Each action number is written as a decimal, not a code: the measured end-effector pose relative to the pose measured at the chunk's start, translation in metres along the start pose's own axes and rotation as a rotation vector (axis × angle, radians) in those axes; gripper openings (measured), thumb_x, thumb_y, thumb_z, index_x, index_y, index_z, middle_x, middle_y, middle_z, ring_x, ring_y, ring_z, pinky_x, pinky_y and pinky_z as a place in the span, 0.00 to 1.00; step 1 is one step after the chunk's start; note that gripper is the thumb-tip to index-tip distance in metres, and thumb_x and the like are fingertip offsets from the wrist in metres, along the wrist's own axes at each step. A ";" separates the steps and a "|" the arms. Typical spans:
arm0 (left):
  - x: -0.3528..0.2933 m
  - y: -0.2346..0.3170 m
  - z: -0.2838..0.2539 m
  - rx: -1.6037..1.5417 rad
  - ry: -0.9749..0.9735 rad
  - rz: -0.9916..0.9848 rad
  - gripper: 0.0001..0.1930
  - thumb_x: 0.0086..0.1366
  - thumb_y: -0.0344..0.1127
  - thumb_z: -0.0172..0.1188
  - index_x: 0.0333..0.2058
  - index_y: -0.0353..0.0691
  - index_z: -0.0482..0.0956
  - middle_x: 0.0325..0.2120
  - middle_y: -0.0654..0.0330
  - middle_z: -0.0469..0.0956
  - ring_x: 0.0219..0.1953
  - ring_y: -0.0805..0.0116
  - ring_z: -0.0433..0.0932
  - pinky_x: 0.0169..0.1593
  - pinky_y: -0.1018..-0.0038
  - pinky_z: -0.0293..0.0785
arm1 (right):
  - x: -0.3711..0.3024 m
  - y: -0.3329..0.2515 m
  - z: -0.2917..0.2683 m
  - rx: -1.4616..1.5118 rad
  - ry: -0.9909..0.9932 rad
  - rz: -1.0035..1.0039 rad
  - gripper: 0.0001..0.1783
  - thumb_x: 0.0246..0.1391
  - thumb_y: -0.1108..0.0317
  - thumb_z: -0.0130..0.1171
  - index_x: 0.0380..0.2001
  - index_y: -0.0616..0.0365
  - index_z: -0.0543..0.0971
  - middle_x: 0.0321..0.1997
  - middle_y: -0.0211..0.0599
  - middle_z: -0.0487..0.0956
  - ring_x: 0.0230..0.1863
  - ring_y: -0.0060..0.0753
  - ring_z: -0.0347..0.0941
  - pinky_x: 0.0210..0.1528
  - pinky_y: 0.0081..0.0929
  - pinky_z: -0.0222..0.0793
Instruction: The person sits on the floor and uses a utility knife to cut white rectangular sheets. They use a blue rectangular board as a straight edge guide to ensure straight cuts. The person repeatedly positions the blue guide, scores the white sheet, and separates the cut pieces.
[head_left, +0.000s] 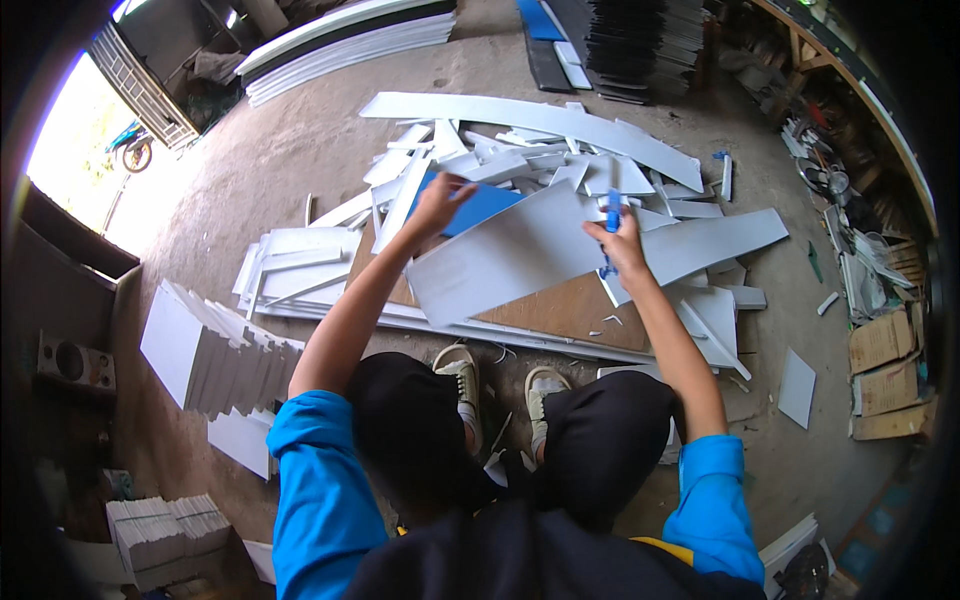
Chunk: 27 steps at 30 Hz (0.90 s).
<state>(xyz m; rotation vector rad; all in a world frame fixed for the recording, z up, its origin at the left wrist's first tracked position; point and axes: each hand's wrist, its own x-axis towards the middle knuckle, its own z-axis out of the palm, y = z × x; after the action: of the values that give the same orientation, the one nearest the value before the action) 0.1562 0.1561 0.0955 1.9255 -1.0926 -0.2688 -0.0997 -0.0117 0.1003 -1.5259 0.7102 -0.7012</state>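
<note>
My left hand (440,205) is raised over a blue sheet (482,208), fingers apart and slightly bent, with nothing visible in them. In my right hand (622,243) is a utility knife (613,208) with a blue handle, its blade end pointing away from me. A white rectangular panel (505,258) slants between my hands, its right end beside my right fingers; whether they touch it I cannot tell. Below the panel lies a brown board (560,312), partly covered. A long white strip (705,248) stretches to the right from behind my right hand.
White offcuts (500,160) lie heaped beyond my hands, with a long curved-looking panel (540,118) across them. Stacked white panels (215,350) stand at the left. Dark sheets (640,50) are piled at the back. Cardboard (885,375) lies at the right. My shoes (460,385) are close to the boards.
</note>
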 end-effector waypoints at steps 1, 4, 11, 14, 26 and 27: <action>-0.008 -0.018 -0.003 0.032 0.027 -0.099 0.25 0.58 0.47 0.54 0.45 0.30 0.67 0.39 0.43 0.72 0.42 0.53 0.72 0.47 0.67 0.67 | -0.001 0.009 -0.012 0.036 0.019 0.083 0.22 0.38 0.69 0.66 0.36 0.57 0.66 0.21 0.26 0.68 0.18 0.17 0.62 0.20 0.16 0.58; -0.053 -0.087 -0.004 0.058 0.019 -0.290 0.30 0.58 0.50 0.54 0.49 0.29 0.63 0.45 0.39 0.65 0.48 0.51 0.67 0.51 0.65 0.63 | -0.008 0.059 -0.024 0.091 0.071 0.234 0.22 0.38 0.69 0.65 0.35 0.57 0.66 0.21 0.26 0.68 0.17 0.16 0.61 0.17 0.15 0.55; -0.144 -0.115 0.041 -0.406 0.070 -0.644 0.34 0.51 0.30 0.61 0.56 0.41 0.56 0.46 0.49 0.67 0.47 0.65 0.68 0.47 0.73 0.66 | -0.028 0.175 -0.015 0.011 0.112 0.504 0.23 0.39 0.67 0.64 0.38 0.59 0.66 0.25 0.29 0.69 0.20 0.18 0.63 0.20 0.19 0.59; -0.149 -0.152 0.039 -0.349 0.157 -0.613 0.32 0.49 0.28 0.61 0.54 0.41 0.60 0.43 0.51 0.70 0.44 0.66 0.70 0.44 0.73 0.68 | -0.019 0.180 0.004 -0.187 -0.016 0.544 0.23 0.39 0.68 0.63 0.39 0.59 0.66 0.26 0.30 0.69 0.23 0.20 0.65 0.22 0.21 0.61; -0.062 -0.163 0.047 0.172 0.326 -0.254 0.23 0.51 0.30 0.58 0.47 0.37 0.64 0.39 0.50 0.65 0.42 0.57 0.66 0.47 0.67 0.63 | 0.064 0.183 0.046 0.087 -0.036 0.403 0.12 0.56 0.63 0.46 0.36 0.60 0.62 0.24 0.38 0.72 0.21 0.26 0.71 0.20 0.21 0.68; -0.053 -0.168 0.047 0.167 0.332 -0.261 0.23 0.51 0.30 0.58 0.47 0.37 0.64 0.39 0.49 0.65 0.42 0.56 0.66 0.48 0.68 0.63 | 0.075 0.183 0.051 0.063 -0.055 0.417 0.12 0.56 0.63 0.46 0.37 0.61 0.61 0.27 0.40 0.73 0.23 0.29 0.72 0.23 0.23 0.69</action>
<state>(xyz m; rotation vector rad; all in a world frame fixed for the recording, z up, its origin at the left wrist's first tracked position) 0.1971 0.2073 -0.0744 2.1691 -0.6628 0.0041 -0.0196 -0.0495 -0.0837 -1.2790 0.9203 -0.3617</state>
